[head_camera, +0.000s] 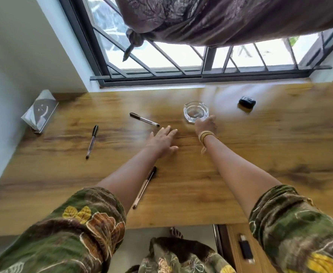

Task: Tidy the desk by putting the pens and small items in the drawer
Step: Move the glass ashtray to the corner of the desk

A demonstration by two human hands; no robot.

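Your right hand [206, 126] grips the near rim of the glass ashtray [196, 111] on the tabletop [240, 154], your left hand [164, 139] lies flat and empty, and three pens [91, 141] lie scattered left of it.

Three pens [144, 119] [91, 141] [144, 187] lie left on the desk [260, 154]; an ashtray [196, 111] sits behind centre, a case [247, 102] to its right.

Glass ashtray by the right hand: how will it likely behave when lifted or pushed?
The ashtray looks like thick clear glass, so probably heavy for its size and rigid. It sits low and wide on the glossy desk, so a push would likely slide it, not tip it. Its smooth walls may be slippery for the right hand, and a drop could chip it.
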